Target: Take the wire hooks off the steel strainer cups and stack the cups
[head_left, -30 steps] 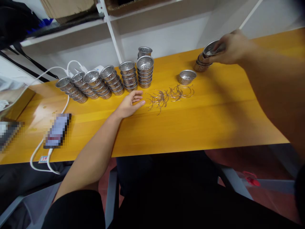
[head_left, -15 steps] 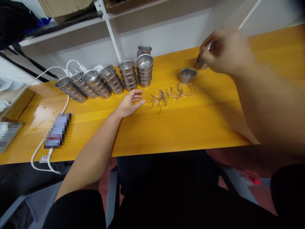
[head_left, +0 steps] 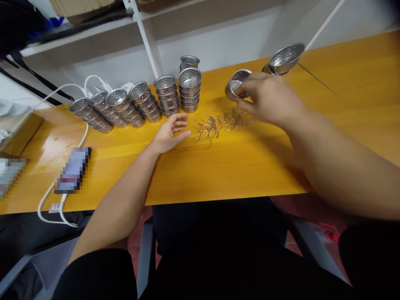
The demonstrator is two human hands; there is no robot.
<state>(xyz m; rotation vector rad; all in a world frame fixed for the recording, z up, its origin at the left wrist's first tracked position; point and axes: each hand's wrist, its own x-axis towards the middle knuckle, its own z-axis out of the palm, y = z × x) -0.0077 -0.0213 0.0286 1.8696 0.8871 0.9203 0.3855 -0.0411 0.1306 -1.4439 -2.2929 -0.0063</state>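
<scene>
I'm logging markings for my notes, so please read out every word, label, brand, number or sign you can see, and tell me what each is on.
"3" and an unclear second digit: small blue-edged label at the front edge of the desk.
Phone screen: pixelated, unreadable.
Flat item at far left: pixelated, unreadable.
Perforated metal cups: no lettering visible.

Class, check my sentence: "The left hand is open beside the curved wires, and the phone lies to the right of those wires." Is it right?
Not quite: the phone lies to the left of the curved wires, not to the right, as the head view shows. The left hand is indeed open beside them.
</scene>
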